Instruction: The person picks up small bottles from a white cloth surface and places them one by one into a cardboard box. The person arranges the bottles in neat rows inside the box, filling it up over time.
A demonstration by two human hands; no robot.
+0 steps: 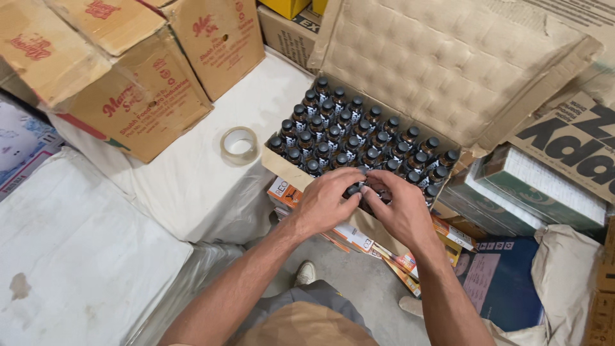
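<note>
Both hands meet at near edge of open carton [282, 168]. Left hand [325, 200] & right hand [400, 208] each w/ grip clenched on dark-capped bottle [353, 189], upright, directly under fingertips; left slightly nearer.

Grey concrete floor [349, 288] down below, white-wrapped bales [83, 250] stacked left, brown cardboard cartons [138, 83] piled on top (a clear tape roll [239, 144] beside them), more boxed goods [544, 192] crowding right.
</note>
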